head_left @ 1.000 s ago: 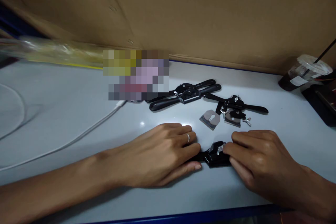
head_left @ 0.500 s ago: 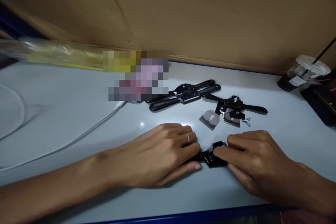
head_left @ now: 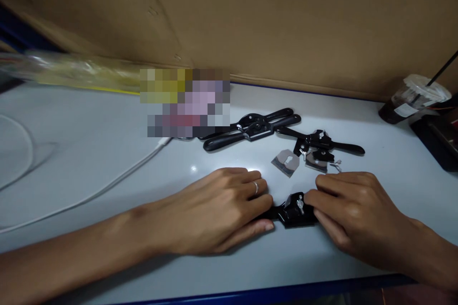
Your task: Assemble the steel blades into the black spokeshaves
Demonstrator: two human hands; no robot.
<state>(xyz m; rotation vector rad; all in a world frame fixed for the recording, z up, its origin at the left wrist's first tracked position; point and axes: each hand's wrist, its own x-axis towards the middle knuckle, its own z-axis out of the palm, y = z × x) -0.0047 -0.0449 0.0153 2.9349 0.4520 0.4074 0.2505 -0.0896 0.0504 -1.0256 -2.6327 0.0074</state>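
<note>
A black spokeshave (head_left: 295,217) lies on the white table in front of me, a silver wing screw (head_left: 300,204) showing on its body. My left hand (head_left: 232,214), with a ring on one finger, is wrapped round its left handle. Curled at the other end is my right hand (head_left: 350,209), its fingertips against the right side of the body; the right handle is hidden beneath it. Just beyond lie a loose blade (head_left: 286,162), a second blade (head_left: 317,166) under a black cap piece (head_left: 323,155), and a loose wing screw (head_left: 336,166).
Farther back rest more black spokeshaves (head_left: 257,128), another one (head_left: 331,144) among the loose parts. A white cable (head_left: 118,183) crosses the left side towards a pixelated area. A plastic cup with a straw (head_left: 404,102) stands at the back right, before a cardboard wall (head_left: 286,19).
My right hand has shifted slightly right, off the middle of the spokeshave, uncovering the wing screw on its body. My left hand has stayed in place.
</note>
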